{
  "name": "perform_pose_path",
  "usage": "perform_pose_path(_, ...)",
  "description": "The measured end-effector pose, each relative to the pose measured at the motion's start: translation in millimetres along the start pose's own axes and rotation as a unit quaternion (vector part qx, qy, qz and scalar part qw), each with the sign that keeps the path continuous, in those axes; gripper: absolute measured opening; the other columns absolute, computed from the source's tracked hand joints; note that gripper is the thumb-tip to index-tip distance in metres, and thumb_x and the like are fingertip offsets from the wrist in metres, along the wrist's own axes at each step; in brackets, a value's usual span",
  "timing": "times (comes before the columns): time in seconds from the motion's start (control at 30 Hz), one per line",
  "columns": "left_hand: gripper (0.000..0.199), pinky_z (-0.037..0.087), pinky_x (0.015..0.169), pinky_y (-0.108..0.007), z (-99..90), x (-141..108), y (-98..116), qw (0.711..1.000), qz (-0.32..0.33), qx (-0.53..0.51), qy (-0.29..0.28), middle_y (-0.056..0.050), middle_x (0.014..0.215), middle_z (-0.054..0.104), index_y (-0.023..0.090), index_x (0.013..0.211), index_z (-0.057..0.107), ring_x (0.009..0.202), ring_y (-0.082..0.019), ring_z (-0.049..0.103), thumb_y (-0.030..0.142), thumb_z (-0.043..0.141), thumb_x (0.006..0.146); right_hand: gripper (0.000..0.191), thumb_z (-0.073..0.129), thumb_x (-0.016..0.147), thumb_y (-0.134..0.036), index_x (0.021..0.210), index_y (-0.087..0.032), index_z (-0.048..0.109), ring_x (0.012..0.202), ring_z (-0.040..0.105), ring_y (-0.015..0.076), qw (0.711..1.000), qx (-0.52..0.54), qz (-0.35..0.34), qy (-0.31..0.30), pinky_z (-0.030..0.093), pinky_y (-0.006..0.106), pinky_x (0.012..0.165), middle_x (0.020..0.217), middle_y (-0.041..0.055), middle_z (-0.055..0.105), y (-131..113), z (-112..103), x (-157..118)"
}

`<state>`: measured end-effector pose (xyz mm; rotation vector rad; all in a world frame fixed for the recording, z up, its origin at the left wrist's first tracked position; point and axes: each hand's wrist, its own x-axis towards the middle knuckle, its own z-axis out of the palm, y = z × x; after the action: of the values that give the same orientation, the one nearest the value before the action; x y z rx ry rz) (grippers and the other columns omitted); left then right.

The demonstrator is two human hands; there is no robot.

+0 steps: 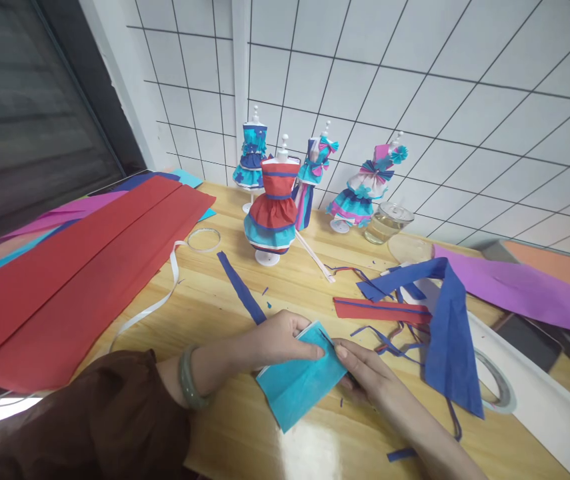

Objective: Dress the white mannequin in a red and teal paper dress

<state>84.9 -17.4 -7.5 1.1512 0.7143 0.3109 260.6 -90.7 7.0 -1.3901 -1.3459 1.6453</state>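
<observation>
Low over the table, my left hand [289, 343] pinches a folded piece of turquoise crepe paper [299, 387], its thumb flat on top. A white layer shows along the paper's upper edge. My right hand [365, 367] is closed around a pair of small dark scissors [327, 336]; their thin blades lie at the paper's upper right edge, and the handles are mostly hidden by my fingers. Just beyond my left hand lies a narrow dark blue strip [241, 288]. Tiny blue scraps are scattered nearby.
Several miniature dress forms in paper dresses, one a red dress [279, 200], stand along the tiled wall. Large red sheets [89, 267] cover the left. A glass cup [389, 223], blue paper [447, 347], a red strip [379, 309] and a tape roll [497, 383] lie right.
</observation>
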Motion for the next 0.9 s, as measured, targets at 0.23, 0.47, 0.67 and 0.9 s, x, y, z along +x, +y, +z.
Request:
perform_pose_path(0.23, 0.035, 0.044, 0.057, -0.027, 2.7, -2.7, 3.7, 0.999, -0.015, -0.034, 0.008, -0.003, 0.071, 0.066, 0.011, 0.076, 0.066, 0.058, -0.013, 0.057, 0.039, 0.075, 0.057, 0.041, 0.041, 0.088, -0.056, 0.069, -0.02, 0.044, 0.052, 0.023, 0.0101, 0.999, -0.032, -0.013, 0.015, 0.019, 0.024, 0.048, 0.059, -0.0063, 0.028, -1.0, -0.2, -0.2)
perform_pose_path(0.47, 0.038, 0.043, 0.06, -0.026, 3.5, -1.1, 5.1, 0.998, 0.013, -0.054, 0.005, -0.001, 0.07, 0.064, 0.011, 0.077, 0.064, 0.058, -0.011, 0.055, 0.045, 0.072, 0.063, 0.043, 0.043, 0.086, -0.059, 0.066, -0.021, 0.042, 0.053, 0.025, 0.0111, 0.998, -0.044, -0.028, 0.028, 0.022, 0.024, 0.05, 0.06, -0.0056, 0.029, -6.0, 2.2, 0.7)
perform_pose_path(0.67, 0.04, 0.038, 0.056, -0.024, 2.7, 2.8, 0.4, 0.998, 0.034, -0.054, 0.005, 0.0, 0.066, 0.061, 0.011, 0.076, 0.063, 0.055, -0.01, 0.051, 0.049, 0.068, 0.064, 0.041, 0.044, 0.086, -0.056, 0.067, -0.02, 0.043, 0.052, 0.026, 0.0103, 0.998, -0.035, -0.03, 0.031, 0.022, 0.024, 0.049, 0.059, -0.006, 0.03, -3.4, 1.2, 1.4)
perform_pose_path(0.9, 0.042, 0.038, 0.06, -0.025, 3.9, 4.9, -3.2, 0.999, 0.035, -0.028, -0.008, 0.0, 0.069, 0.061, 0.012, 0.073, 0.062, 0.06, -0.011, 0.051, 0.052, 0.069, 0.062, 0.039, 0.044, 0.088, -0.055, 0.075, -0.019, 0.049, 0.05, 0.025, 0.0091, 0.999, -0.035, -0.013, 0.025, 0.019, 0.023, 0.045, 0.059, -0.0065, 0.031, 0.0, 0.1, 0.9)
